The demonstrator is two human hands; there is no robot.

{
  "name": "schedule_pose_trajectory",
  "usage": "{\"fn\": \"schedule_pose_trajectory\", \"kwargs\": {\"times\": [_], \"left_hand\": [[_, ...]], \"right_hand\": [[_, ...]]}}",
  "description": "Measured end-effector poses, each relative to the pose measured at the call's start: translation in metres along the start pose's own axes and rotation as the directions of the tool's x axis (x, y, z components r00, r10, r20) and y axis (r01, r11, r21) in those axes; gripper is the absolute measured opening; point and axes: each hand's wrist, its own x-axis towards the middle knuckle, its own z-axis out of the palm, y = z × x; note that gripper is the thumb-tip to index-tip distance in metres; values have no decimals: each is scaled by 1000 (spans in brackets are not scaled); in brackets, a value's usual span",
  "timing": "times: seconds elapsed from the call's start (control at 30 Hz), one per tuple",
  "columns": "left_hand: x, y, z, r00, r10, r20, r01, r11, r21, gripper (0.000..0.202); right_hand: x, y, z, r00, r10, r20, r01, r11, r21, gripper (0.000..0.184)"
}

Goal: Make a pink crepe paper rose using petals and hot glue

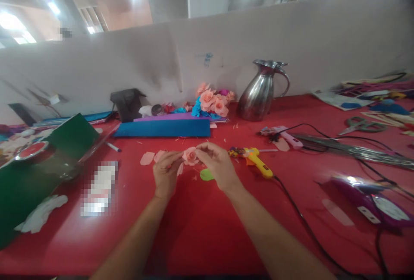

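A pink paper rose is held up between both hands, over the middle of the red table. My left hand pinches it from the left with closed fingers. From the right, my right hand has thumb and fingers closed on its petals. Loose pink paper petals lie just left of the hands. Under my right hand sits a green paper piece, partly covered. Close by on the right lies a yellow glue gun with a glue stick in its back.
Finished pink paper roses stand at the back beside a metal jug. A blue paper pack lies before them. To the right are a pink glue gun, scissors, cables and a purple power strip; green sheets lie left.
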Motion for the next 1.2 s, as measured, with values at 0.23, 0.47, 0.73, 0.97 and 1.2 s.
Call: {"fn": "schedule_pose_trajectory", "kwargs": {"times": [0.23, 0.47, 0.73, 0.97, 1.2], "left_hand": [[0, 8, 4, 977, -213, 11, 212, 962, -172, 7], [-1, 4, 3, 962, -251, 111, 271, 934, -233, 10], [0, 3, 5, 940, -295, 172, 330, 913, -238, 11], [0, -4, 6, 912, -333, 239, 398, 858, -325, 8], [-1, -4, 5, 909, -333, 251, 406, 843, -352, 13]], "right_hand": [[2, 0, 1, 996, 83, -26, -81, 995, 54, 9], [-1, -5, 4, 997, 81, -5, -81, 993, 87, 15], [-1, -3, 4, 992, 126, -22, -123, 986, 115, 5], [-1, -3, 2, 992, 122, 26, -125, 971, 203, 15], [-3, -5, 1, 994, 58, 88, -73, 981, 178, 23]]}}
